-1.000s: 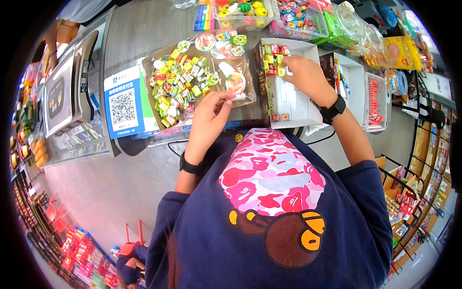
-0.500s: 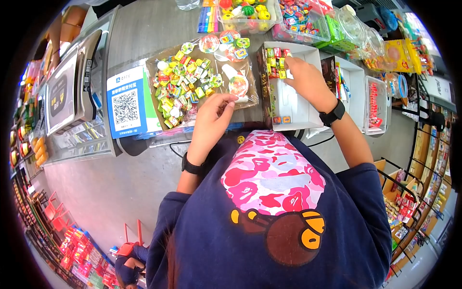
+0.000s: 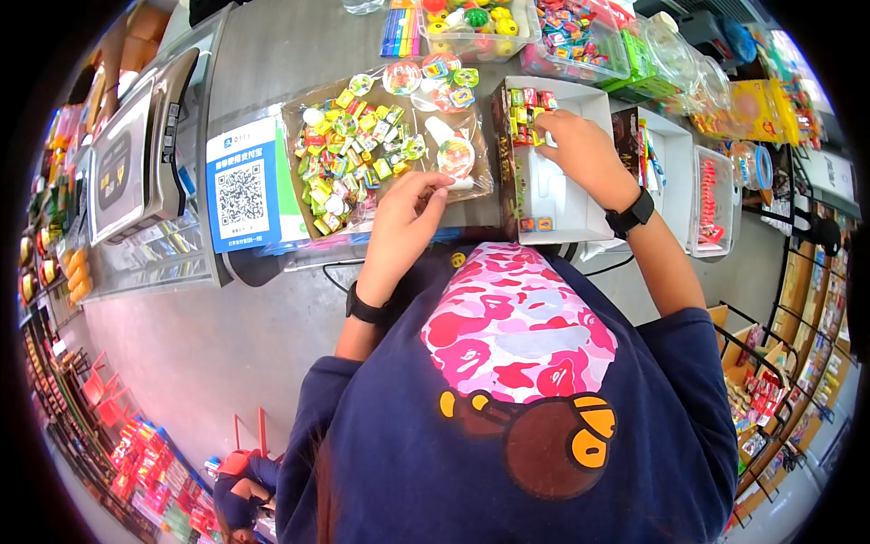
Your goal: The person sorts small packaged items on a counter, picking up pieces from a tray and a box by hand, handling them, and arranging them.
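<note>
My left hand (image 3: 410, 218) is at the lower right edge of a clear-wrapped tray (image 3: 390, 195), its thumb and fingertips pressed together by the wrapping; what they hold, if anything, is too small to name. Small wrapped candies (image 3: 353, 150) in yellow, green and red fill the tray's left part. A white tube-shaped piece with a round label (image 3: 455, 157) lies just above my left fingertips. Inside a white box (image 3: 566, 218), my right hand (image 3: 580, 150) has its fingers curled beside stacked small candies (image 3: 526, 116); its fingertips are partly hidden. Two orange-blue pieces (image 3: 535, 224) sit at the box's near end.
A blue payment sign (image 3: 241, 195) stands left of the tray, beside a grey screen device (image 3: 136, 154). Bins of toys (image 3: 476, 36) and candies (image 3: 571, 41) line the back. Another white box (image 3: 669, 154) and a clear bin (image 3: 709, 240) stand right. A person (image 3: 245, 490) is at lower left.
The whole counter scene has shifted slightly right in view. My hands keep nearly the same places, the left at the tray's edge and the right by the stacked candies.
</note>
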Demonstrator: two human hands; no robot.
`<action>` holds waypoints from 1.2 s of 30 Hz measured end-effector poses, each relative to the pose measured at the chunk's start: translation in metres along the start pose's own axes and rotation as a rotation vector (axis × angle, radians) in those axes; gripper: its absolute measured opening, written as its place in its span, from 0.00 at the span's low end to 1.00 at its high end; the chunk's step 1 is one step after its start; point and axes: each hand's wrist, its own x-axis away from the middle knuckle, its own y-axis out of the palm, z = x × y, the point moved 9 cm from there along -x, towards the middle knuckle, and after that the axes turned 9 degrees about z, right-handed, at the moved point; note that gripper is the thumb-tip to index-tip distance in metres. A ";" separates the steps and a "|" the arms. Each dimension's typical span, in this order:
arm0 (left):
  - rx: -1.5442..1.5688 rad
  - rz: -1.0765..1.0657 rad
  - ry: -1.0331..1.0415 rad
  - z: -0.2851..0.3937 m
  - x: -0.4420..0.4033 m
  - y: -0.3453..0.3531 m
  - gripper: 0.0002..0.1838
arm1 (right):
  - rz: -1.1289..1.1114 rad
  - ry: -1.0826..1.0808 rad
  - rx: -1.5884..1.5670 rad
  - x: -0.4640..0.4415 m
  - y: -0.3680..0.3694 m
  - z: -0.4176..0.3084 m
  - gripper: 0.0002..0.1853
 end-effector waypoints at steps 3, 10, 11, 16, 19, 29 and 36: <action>-0.001 0.000 0.004 0.001 0.000 0.000 0.08 | -0.011 -0.003 -0.004 0.000 0.001 -0.004 0.16; -0.015 -0.017 -0.006 -0.005 0.000 0.002 0.08 | 0.016 -0.005 -0.001 0.000 0.006 -0.001 0.17; -0.012 -0.023 -0.012 -0.006 0.001 0.002 0.08 | 0.015 -0.012 -0.008 0.001 0.007 -0.001 0.17; -0.045 -0.030 -0.030 -0.006 0.000 0.000 0.08 | 0.070 -0.028 -0.079 0.000 -0.001 -0.003 0.18; -0.022 -0.016 -0.027 -0.004 0.001 -0.001 0.08 | 0.059 -0.019 -0.089 -0.001 0.001 0.002 0.17; -0.694 0.392 0.270 0.015 0.004 -0.084 0.17 | 0.145 0.117 -0.290 0.013 -0.042 -0.013 0.13; -0.921 0.269 0.316 0.016 -0.013 -0.057 0.18 | 0.159 0.105 -0.341 0.022 -0.048 -0.027 0.11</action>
